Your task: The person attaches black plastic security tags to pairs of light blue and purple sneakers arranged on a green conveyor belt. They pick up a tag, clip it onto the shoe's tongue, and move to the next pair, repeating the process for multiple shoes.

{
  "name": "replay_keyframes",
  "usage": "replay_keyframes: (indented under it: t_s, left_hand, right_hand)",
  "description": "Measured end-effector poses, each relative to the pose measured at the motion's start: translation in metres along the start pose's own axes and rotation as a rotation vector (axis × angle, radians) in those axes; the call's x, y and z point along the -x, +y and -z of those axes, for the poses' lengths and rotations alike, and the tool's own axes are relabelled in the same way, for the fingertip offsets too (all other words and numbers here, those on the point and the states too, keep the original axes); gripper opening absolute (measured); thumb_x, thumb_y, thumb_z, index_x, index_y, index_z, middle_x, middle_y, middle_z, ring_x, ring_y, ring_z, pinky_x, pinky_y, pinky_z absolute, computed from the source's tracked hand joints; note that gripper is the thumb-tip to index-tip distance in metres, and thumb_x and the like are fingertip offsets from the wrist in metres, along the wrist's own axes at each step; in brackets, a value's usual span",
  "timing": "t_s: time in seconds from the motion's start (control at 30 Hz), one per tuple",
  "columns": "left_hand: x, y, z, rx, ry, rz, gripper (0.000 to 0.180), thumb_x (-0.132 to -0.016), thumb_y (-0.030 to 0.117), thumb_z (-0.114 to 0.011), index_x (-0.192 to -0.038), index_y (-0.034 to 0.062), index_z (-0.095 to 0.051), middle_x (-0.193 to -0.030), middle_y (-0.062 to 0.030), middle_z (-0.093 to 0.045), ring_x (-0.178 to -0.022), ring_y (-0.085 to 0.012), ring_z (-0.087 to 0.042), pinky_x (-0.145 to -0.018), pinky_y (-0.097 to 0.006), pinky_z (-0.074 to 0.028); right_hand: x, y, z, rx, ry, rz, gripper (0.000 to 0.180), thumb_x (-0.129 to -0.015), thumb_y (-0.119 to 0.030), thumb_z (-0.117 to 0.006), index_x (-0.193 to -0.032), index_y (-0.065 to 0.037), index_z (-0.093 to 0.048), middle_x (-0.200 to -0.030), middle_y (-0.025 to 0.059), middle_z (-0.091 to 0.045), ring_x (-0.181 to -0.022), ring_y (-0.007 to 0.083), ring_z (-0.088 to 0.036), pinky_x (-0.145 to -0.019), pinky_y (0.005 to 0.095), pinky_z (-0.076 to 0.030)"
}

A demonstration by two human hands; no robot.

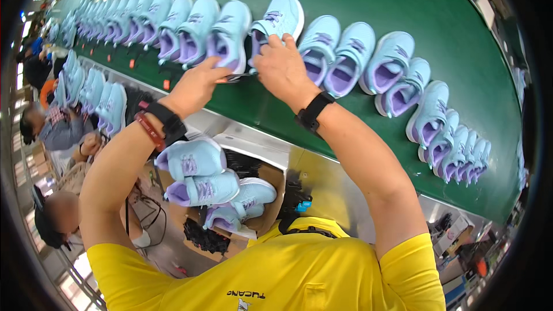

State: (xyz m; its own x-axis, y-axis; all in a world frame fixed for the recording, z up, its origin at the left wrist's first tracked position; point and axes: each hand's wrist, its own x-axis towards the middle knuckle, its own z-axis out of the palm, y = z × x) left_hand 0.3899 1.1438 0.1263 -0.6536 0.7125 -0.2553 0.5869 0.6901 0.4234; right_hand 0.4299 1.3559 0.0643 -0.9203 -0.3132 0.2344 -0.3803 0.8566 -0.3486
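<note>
A long row of light blue shoes with purple lining lies along a green conveyor belt (368,0). My right hand (280,66) grips the heel of one light blue shoe (278,20) near the belt's front edge. My left hand (196,83) is beside it, pinching a small dark flat tool (233,78) that points at the same shoe. Both wrists wear black bands; the left one also has a red band.
Below the belt, several more blue shoes (201,175) are piled in a cardboard box (271,175). Another rack of blue shoes (95,89) stands at the left, with other people seated nearby. More shoes (443,138) trail off along the belt to the right.
</note>
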Motion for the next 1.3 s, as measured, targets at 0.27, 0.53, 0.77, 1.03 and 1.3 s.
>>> replay_keyframes:
  t_s: [0.27,0.53,0.77,1.03,1.3]
  left_hand:
    - [-0.02,0.033,0.01,-0.234,-0.182,0.217,0.038,-0.075,-0.013,-0.05,-0.108,0.0027,-0.058,-0.108,-0.0163,-0.055,-0.1,-0.0393,-0.057,-0.082,-0.041,-0.047]
    - [0.004,0.003,0.001,-0.031,-0.15,-0.111,0.055,-0.073,-0.015,-0.05,-0.122,0.009,-0.055,-0.144,-0.0216,-0.033,-0.112,-0.0381,-0.054,-0.092,-0.041,-0.045]
    - [-0.038,0.051,0.016,-0.295,0.096,-0.278,0.049,-0.069,-0.005,-0.055,-0.115,0.0114,-0.062,-0.108,-0.0127,-0.059,-0.095,-0.0311,-0.056,-0.083,-0.043,-0.044]
    - [-0.096,0.156,-0.059,-0.319,-0.048,-0.221,0.056,-0.068,0.021,-0.079,-0.12,0.0141,-0.06,-0.088,-0.0149,-0.056,-0.084,-0.0325,-0.055,-0.076,-0.043,-0.044]
    - [-0.105,0.149,-0.101,-0.312,-0.038,0.084,0.032,-0.081,0.028,-0.069,-0.11,0.0154,-0.063,-0.097,-0.0182,-0.06,-0.092,-0.0369,-0.059,-0.084,-0.049,-0.039]
  right_hand:
    - [0.009,0.0,0.0,0.01,-0.063,-0.094,0.007,-0.072,-0.015,-0.064,-0.071,-0.012,-0.07,-0.076,0.0072,-0.063,-0.097,0.0256,-0.053,-0.098,0.0472,-0.034]
    - [0.018,0.007,0.0,-0.178,0.077,-0.04,0.013,-0.074,-0.012,-0.061,-0.085,-0.012,-0.068,-0.094,0.0051,-0.062,-0.1,0.0245,-0.052,-0.094,0.0421,-0.036]
    - [0.123,0.043,0.101,-0.378,0.202,-0.238,0.015,-0.075,-0.008,-0.064,-0.09,-0.008,-0.06,-0.089,0.0086,-0.058,-0.092,0.028,-0.055,-0.08,0.0384,-0.042]
    - [0.199,0.059,0.118,0.018,0.145,-0.598,0.055,-0.068,-0.019,-0.076,-0.119,-0.011,-0.055,-0.091,0.0129,-0.054,-0.089,0.0306,-0.052,-0.076,0.0412,-0.04]
    - [0.155,0.06,0.064,0.085,0.22,-0.863,0.025,-0.081,-0.016,-0.055,-0.104,-0.012,-0.065,-0.1,0.0109,-0.055,-0.1,0.0299,-0.052,-0.091,0.0423,-0.035]
